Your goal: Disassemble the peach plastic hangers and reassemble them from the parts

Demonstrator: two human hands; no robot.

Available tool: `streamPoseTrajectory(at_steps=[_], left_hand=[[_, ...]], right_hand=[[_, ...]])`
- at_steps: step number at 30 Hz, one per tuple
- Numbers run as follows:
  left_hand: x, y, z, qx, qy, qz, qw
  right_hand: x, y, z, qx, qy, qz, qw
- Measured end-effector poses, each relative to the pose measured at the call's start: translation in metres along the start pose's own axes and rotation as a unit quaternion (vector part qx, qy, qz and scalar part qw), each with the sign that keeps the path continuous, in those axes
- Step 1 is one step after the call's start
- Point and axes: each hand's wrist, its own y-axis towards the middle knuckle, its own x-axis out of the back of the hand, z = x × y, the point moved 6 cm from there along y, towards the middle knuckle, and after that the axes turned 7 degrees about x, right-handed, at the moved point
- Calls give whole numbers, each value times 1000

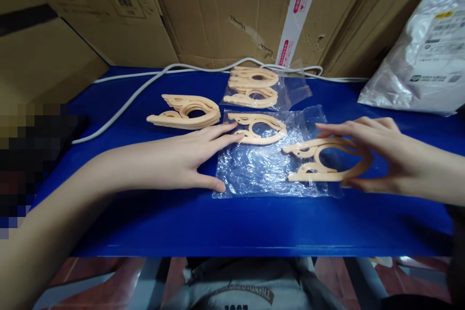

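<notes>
The right hand (395, 160) has its grip closed around the rounded right end of a cream folded hanger (319, 175), thumb along the near side and fingers curving over the far side. The hanger's two straight ends point left over the right part of a clear plastic bag (254, 174), which lies crinkled and shiny on the blue bench (236, 225). The left hand (192, 152) reaches in from the left with its grip spread wide and nothing grasped: the thumb rests at the bag's near left corner, while two fingertips reach the left end of a bagged hanger (254, 140), which appears to lie flat under the film in the far half of the bag. Just beyond the left wrist sits a loose stack of hangers (203, 123), several layers thick, directly on the bench. Behind the first bag, near its far edge, is a second clear bag (296, 89) with more cream hangers inside, its slack end to the right. A white cable (134, 96) curves from the left and runs along the back, in front of brown cardboard (218, 9) crossed by a printed tape strip (300, 5). A silvery mailing bag (410, 72) with labels leans at the far right, beyond the right hand.
</notes>
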Motion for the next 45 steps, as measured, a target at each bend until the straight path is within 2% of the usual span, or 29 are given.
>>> streamPoseTrajectory(at_steps=[11, 15, 22, 29, 39, 45], left_hand=[[1, 1, -6, 7, 2, 5, 1000], [1, 6, -11, 24, -10, -24, 999], [6, 7, -18, -17, 23, -105, 994], [5, 7, -20, -15, 21, -105, 994], [8, 8, -27, -19, 33, -118, 992], [9, 10, -25, -20, 15, -117, 993]], right_hand=[[-22, 25, 15, 23, 12, -7, 1000], [-25, 27, 18, 24, 17, 7, 1000], [-20, 11, -3, 5, 13, 28, 1000], [-31, 34, 19, 9, 25, -17, 1000], [-29, 34, 14, 12, 150, 0, 989], [-38, 41, 13, 5, 173, -25, 985]])
